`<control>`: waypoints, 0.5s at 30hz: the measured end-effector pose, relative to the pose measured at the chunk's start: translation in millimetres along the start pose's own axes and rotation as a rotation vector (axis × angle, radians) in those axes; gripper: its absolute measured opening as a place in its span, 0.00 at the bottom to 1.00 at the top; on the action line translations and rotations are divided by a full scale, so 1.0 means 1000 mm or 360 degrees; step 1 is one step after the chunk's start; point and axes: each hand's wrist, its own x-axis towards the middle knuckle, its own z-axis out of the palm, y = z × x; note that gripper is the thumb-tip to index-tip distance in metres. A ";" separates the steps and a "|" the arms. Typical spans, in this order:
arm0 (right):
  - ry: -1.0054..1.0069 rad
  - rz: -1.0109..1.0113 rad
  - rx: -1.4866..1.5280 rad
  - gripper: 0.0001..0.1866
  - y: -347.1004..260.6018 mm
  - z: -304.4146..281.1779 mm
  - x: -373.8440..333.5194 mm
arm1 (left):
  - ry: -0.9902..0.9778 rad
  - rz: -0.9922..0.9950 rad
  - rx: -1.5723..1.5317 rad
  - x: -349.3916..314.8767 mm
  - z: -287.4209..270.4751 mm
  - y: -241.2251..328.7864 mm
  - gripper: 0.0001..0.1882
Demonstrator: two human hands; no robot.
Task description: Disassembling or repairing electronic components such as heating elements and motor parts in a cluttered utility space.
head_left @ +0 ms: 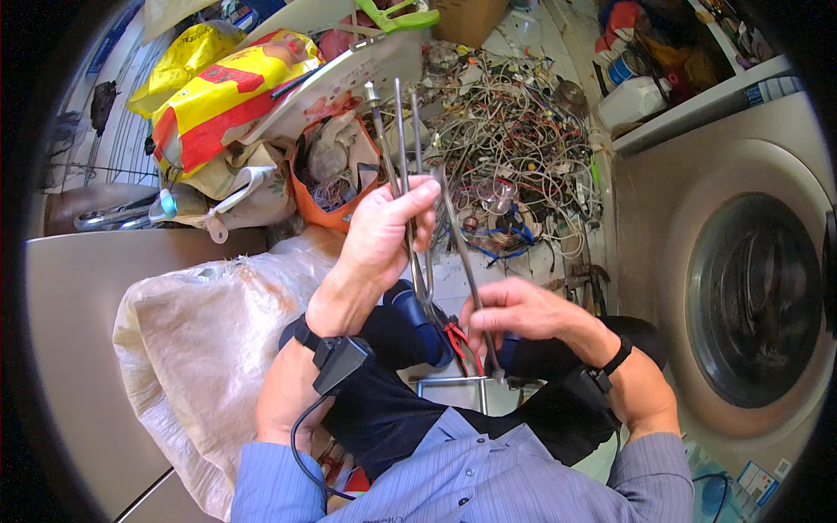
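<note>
Slim metal rods [399,131] rise at the left edge of the cable heap [514,131], long axes running away from the person, far tips leaning slightly left; the left hand [392,222] grips them mid-length. A darker rod [458,231], before the heap, slants likewise, the right hand [519,309] pinching it toward its near end. Left of the heap sits an orange bag [330,218]; right, a washing machine [641,222].

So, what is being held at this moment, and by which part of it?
Left grip: metal rods, around their middle. Right grip: a single bar, toward its lower end.
</note>
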 end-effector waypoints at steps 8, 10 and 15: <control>0.1056 -0.0282 -0.0436 0.12 -0.047 -0.014 0.004 | -0.0003 -0.0084 0.0025 0.018 0.006 -0.013 0.16; 0.1124 -0.0327 -0.0535 0.11 -0.054 -0.012 0.010 | 0.0028 -0.0114 0.0035 0.016 0.013 -0.015 0.16; 0.1257 -0.0727 -0.1145 0.10 -0.046 -0.003 0.037 | -0.0384 -0.0220 -0.0069 0.019 0.007 -0.020 0.16</control>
